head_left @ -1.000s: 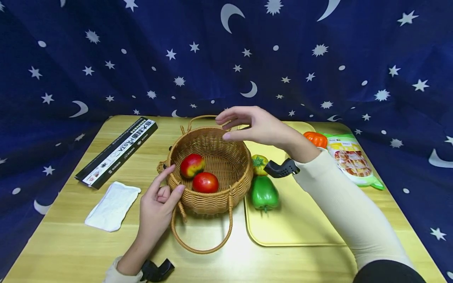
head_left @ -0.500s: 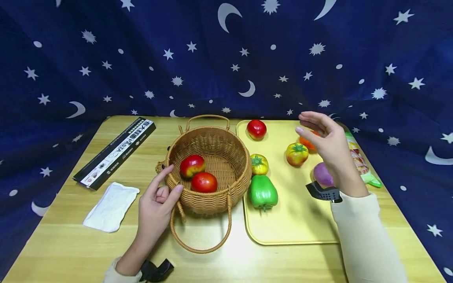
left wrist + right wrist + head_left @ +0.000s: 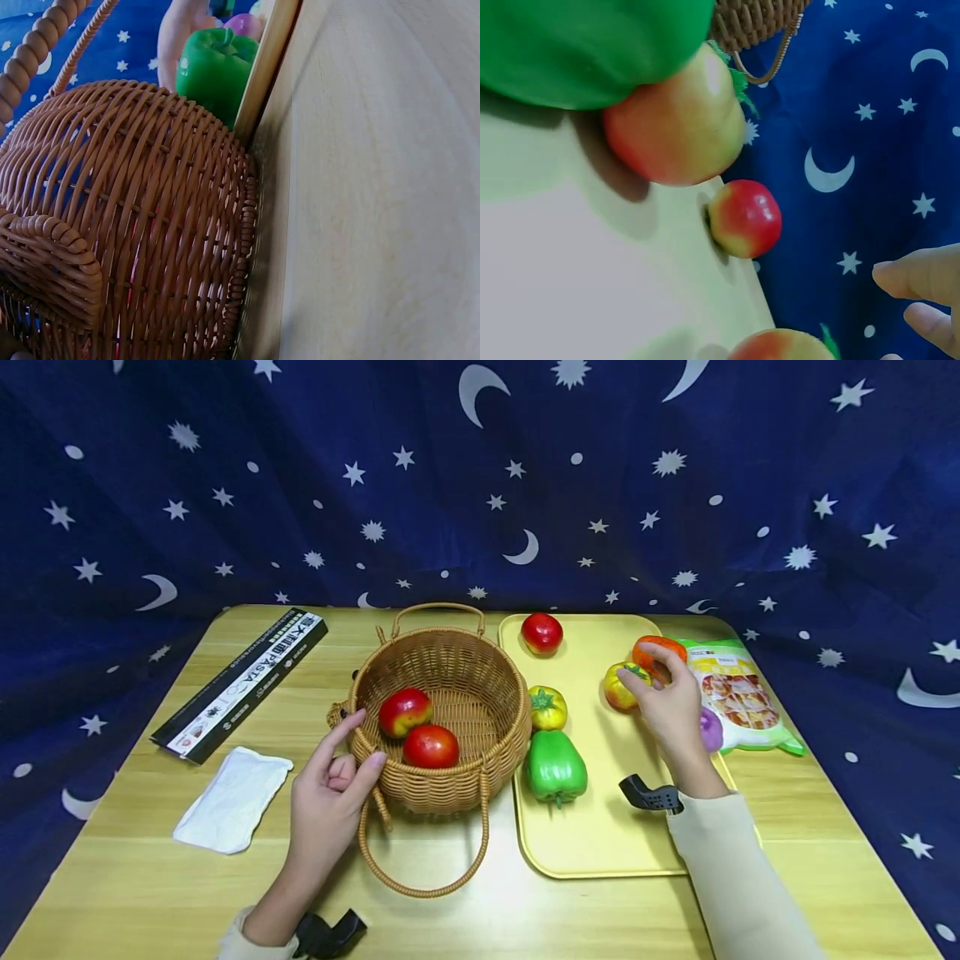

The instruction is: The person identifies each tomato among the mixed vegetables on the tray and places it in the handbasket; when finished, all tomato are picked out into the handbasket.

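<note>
My left hand (image 3: 326,802) rests thumb and index finger at the near-left rim of a round wicker basket (image 3: 420,785), its other fingers bent toward the palm. Inside the basket lie a red-and-yellow toy fruit (image 3: 406,712) and a plain red one (image 3: 431,747). Over the tray's right side, my right hand (image 3: 671,710) reaches with thumb and index apart above a yellow-red toy tomato (image 3: 619,689). In the right wrist view, a gap shows between its fingers (image 3: 919,274) and that tomato (image 3: 784,346). An orange ribbed vegetable (image 3: 660,652) lies just behind; a purple round one (image 3: 710,729) is partly hidden.
The yellow tray (image 3: 600,852) also bears a green bell pepper (image 3: 557,768), another yellow tomato (image 3: 547,708) and a red fruit (image 3: 542,633). A food bag (image 3: 742,697) lies right; a pasta box (image 3: 243,685) and white packet (image 3: 234,800) lie left. The basket's handle (image 3: 423,892) extends forward.
My right hand has moved from above the basket rightward, then down to the yellow-red tomato on the tray. The left hand has stayed at the basket rim.
</note>
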Motion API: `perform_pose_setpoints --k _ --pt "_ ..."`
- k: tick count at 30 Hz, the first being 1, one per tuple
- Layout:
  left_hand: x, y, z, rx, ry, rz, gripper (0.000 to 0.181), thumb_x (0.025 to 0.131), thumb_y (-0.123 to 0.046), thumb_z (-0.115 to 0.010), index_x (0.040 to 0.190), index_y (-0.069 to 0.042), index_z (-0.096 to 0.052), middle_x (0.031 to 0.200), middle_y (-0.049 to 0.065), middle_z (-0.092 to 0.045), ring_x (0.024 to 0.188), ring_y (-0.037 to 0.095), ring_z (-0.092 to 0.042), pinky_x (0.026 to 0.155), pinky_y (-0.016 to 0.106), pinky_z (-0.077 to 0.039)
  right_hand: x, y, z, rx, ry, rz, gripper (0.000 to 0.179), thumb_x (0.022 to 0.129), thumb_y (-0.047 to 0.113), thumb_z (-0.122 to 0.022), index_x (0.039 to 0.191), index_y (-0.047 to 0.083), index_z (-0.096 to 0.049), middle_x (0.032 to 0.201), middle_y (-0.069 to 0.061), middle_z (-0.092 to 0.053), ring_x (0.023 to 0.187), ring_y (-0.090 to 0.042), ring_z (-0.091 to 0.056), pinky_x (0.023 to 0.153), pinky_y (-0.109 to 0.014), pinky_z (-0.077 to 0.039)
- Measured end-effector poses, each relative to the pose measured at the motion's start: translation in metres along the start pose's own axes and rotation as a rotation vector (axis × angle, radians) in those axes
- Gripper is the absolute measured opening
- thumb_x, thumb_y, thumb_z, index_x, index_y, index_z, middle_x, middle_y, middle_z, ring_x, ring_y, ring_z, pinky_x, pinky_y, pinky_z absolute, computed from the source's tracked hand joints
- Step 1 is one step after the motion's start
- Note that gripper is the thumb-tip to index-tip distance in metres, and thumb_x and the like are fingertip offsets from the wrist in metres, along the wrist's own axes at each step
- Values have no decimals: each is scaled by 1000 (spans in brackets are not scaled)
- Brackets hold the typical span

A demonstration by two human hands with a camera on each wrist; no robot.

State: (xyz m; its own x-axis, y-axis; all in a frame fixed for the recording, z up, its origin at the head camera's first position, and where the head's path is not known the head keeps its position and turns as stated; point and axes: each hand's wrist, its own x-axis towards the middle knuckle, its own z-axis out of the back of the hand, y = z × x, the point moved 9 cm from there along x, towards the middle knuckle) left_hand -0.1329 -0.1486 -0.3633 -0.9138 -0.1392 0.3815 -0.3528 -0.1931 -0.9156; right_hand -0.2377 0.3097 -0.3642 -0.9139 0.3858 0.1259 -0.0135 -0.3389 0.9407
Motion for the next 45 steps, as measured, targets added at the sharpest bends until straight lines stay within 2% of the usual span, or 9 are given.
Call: perform_pose_setpoints --k 3,9,16,21,31,37,45 --pt "0 0 0 -2 2 -1 52 91 0 -75 140 -10 -62 59 2 -23 52 14 -23 44 26 -20 -2 -4 -2 -30 -3 12 54 90 12 -79 139 5 -59 139 -13 -56 132 -24 -50 113 -39 -36" --pt "-2 1 1 2 3 12 52 92 -1 -75 141 -12 -62 59 1 -24 52 14 -23 44 26 -20 -4 -22 -8 -110 -6 -19 53 90 8 -77 140 7 -59 142 -11 -53 130 -22 -48 109 -37 -41" --pt "-2 -1 1 -2 2 5 53 91 1 -75 141 -10 -61 60 1 -24 53 14 -23 44 26 -20 -5 -32 -13 -158 -3 -17 54 90 7 -76 140 8 -59 147 -15 -48 135 -28 -46 112 -43 -38" --pt "-2 -2 1 1 2 4 53 91 0 -75 141 -13 -61 60 1 -24 53 14 -24 45 26 -20 -5 -33 -14 -169 -8 -8 53 90 12 -78 140 7 -59 147 -15 -48 134 -29 -47 112 -44 -39" --pt "-2 -1 1 1 -1 15 52 92 0 -75 141 -7 -60 60 1 -24 53 14 -24 45 26 -21 -5 -38 -15 -161 -20 -26 53 90 17 -80 139 8 -61 142 -13 -51 126 -25 -51 106 -38 -43" --pt "-2 0 1 1 -3 15 52 92 0 -75 141 -11 -61 60 0 -25 53 14 -24 44 26 -20 -4 -38 -14 -164 -22 -24 53 90 18 -80 139 8 -61 142 -12 -52 124 -24 -51 103 -34 -43" --pt "-1 -1 0 -3 -1 7 53 91 0 -75 141 -13 -62 60 0 -24 52 14 -23 44 27 -19 -4 -38 -13 -156 -20 -24 53 90 18 -80 139 8 -61 143 -12 -51 126 -24 -51 105 -36 -43"
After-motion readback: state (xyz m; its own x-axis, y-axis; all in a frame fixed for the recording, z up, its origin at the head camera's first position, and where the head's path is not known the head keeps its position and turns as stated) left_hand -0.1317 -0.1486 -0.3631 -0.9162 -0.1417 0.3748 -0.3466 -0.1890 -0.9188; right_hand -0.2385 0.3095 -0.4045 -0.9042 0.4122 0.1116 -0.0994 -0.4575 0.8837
